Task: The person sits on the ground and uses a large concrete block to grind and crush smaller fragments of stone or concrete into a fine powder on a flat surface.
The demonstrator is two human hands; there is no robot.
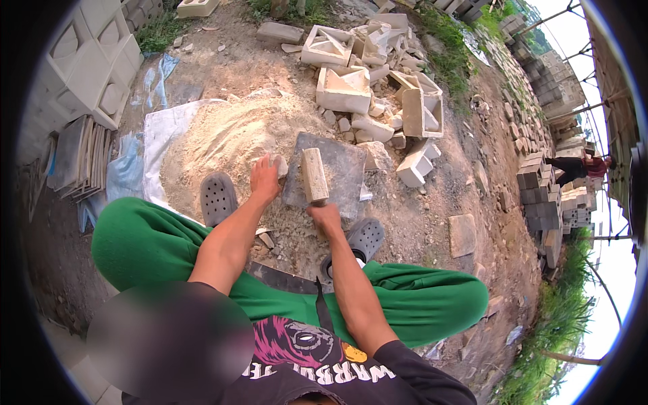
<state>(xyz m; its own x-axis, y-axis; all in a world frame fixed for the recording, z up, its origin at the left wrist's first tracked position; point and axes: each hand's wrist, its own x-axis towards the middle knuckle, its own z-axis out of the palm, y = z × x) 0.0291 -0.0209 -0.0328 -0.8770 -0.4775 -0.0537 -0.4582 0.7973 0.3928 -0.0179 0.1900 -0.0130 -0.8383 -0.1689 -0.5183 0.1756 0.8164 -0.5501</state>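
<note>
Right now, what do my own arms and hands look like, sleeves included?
Your left hand and right hand are bare, with no gloves visible. Both forearms are uncovered, with no watch or band visible. A dark, loose right sleeve ends near the elbow; blurring obscures the left one.

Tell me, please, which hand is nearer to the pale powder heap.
Left. The left hand is at the right edge of the powder heap; the right hand, farther away, grips a mallet-like tool.

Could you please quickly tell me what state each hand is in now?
Left hand: fingers against a pale chunk; whether it is gripped cannot be told.
Right hand: closed, holding a block-headed mallet by its handle.
</note>
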